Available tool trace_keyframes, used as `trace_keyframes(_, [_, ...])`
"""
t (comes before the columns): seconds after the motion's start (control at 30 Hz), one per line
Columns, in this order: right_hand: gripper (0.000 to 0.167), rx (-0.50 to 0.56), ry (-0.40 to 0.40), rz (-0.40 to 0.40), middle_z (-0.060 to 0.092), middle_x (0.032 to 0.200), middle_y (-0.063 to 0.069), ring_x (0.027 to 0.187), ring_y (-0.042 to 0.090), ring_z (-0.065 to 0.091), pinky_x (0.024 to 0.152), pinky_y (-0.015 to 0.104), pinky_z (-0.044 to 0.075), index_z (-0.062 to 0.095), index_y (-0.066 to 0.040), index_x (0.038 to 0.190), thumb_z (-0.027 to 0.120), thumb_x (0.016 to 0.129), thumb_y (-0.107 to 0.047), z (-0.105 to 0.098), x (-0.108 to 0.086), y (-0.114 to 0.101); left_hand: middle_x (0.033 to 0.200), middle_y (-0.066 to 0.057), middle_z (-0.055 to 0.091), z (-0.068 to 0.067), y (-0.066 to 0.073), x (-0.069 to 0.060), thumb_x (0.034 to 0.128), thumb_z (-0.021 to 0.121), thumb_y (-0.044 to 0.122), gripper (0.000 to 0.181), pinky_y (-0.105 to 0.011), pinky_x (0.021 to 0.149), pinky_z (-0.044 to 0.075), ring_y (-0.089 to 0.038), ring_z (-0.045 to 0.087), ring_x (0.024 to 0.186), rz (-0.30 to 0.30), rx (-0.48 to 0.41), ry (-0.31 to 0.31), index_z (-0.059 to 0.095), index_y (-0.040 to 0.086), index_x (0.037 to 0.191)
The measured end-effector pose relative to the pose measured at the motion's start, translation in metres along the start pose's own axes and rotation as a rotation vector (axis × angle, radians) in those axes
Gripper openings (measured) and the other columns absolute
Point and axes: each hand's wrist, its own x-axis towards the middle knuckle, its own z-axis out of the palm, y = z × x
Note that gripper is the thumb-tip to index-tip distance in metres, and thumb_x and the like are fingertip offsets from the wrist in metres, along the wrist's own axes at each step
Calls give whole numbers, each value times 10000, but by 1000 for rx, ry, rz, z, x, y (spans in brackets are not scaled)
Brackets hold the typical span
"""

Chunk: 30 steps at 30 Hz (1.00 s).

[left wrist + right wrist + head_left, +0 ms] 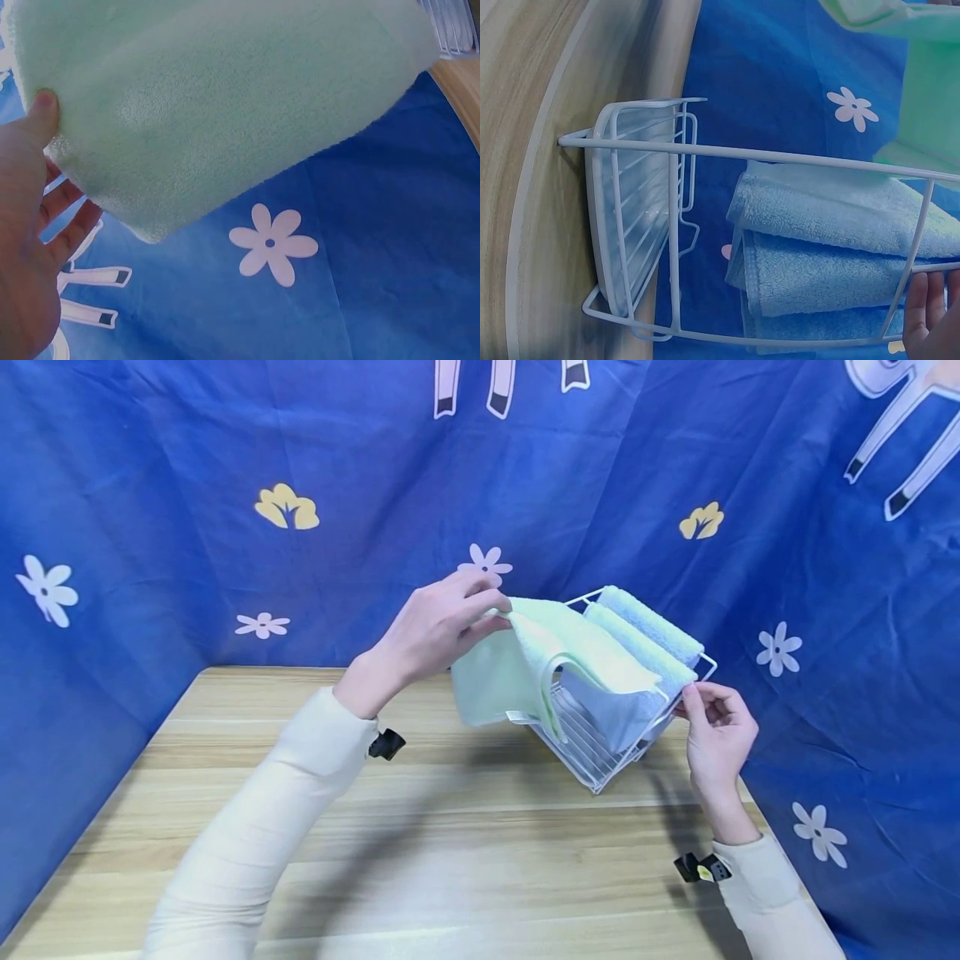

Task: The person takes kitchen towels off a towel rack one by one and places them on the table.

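Past white sleeve at lower left, pinching mint-green towel at centre with left hand, gripping wire rack right of centre with right hand, apparently draping towel, next probably needing straightening.

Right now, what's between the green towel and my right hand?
In the head view, blue towels, draped over the white rack, lie between the green towel and your right hand.
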Motion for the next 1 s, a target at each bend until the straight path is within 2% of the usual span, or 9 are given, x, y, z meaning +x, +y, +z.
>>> trace_keyframes(0.23, [74, -24, -1, 7, 721, 798, 50, 653, 125, 712, 661, 200, 614, 713, 109, 981, 740, 932, 59, -1, -1, -1, 970, -89, 708, -11, -4, -9, 950, 795, 200, 131, -391, 654, 555, -260, 624, 820, -26, 32, -9, 719, 112, 1011])
trace_keyframes(0.4, [75, -25, -7, 1, 719, 795, 46, 655, 122, 713, 665, 198, 615, 711, 114, 983, 736, 934, 62, 0, -1, -1, 922, -74, 694, -18, -8, -21, 963, 776, 241, 113, -368, 545, 498, -246, 610, 751, -42, 104, -65, 733, 145, 1004])
trace_keyframes(0.53, [67, -15, -8, -4, 720, 792, 46, 651, 123, 712, 662, 198, 614, 710, 116, 980, 732, 933, 72, 0, 0, -1, 899, -65, 676, -24, -14, -34, 958, 782, 231, 97, -351, 521, 474, -236, 600, 727, -33, 124, -106, 734, 155, 994])
trace_keyframes(0.63, [57, -14, -5, -6, 721, 794, 47, 650, 124, 709, 663, 201, 615, 714, 105, 977, 731, 933, 73, 0, 0, 0, 892, -65, 672, -32, -17, -44, 951, 789, 224, 103, -353, 527, 488, -234, 608, 731, -22, 127, -115, 731, 150, 992])
trace_keyframes(0.87, [51, -10, -9, -5, 725, 790, 44, 641, 130, 707, 656, 208, 615, 717, 102, 976, 729, 933, 77, -1, 0, 1, 908, -65, 692, -55, -27, -71, 939, 781, 204, 111, -399, 544, 523, -246, 636, 757, -35, 163, -121, 736, 135, 1014])
trace_keyframes(1.0, [50, 5, -12, -5, 730, 791, 47, 640, 132, 708, 650, 210, 614, 713, 108, 976, 724, 934, 83, 0, 1, 1, 918, -63, 695, -69, -33, -88, 966, 740, 209, 93, -417, 567, 534, -253, 657, 776, -47, 169, -130, 737, 136, 1024])
